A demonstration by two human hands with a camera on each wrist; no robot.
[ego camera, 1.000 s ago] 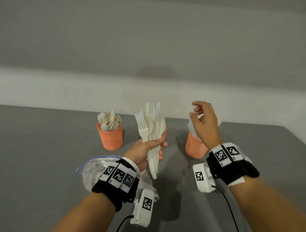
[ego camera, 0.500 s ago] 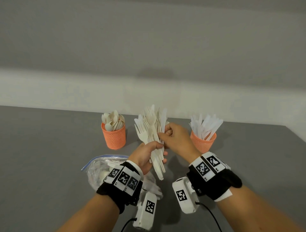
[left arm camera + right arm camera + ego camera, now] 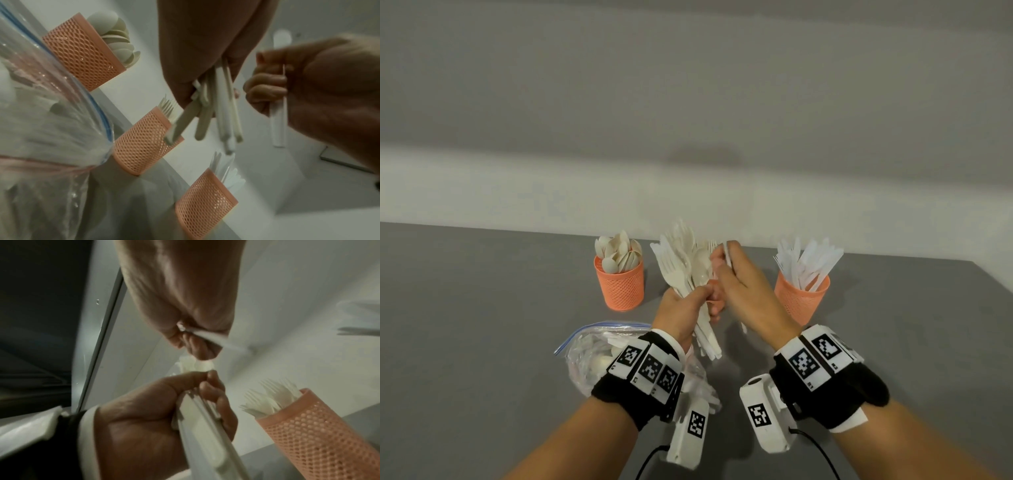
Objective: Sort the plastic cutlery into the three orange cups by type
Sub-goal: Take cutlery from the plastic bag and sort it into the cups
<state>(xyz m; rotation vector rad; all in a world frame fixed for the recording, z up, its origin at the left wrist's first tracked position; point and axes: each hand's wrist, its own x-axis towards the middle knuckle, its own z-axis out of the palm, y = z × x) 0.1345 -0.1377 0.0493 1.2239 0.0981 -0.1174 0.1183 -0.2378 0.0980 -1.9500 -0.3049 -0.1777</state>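
Head | left hand (image 3: pixel 681 305) grips cutlery bundle (image 3: pixel 685 267) | right hand (image 3: pixel 743 287) pinches one piece (image 3: pixel 727 255) (beside bundle)

Both bare forearms wear black wristbands (image 3: pixel 640 387) carrying white tiles printed with black square codes, plus white camera boxes (image 3: pixel 765 414) trailing black cables.

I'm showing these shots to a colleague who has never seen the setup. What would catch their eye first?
Probably the fan of pale plastic cutlery that the left hand grips mid-table, with the right hand pinching one white piece beside it. Next, the orange mesh cups: a spoon cup on the left and a cup of white cutlery on the right.
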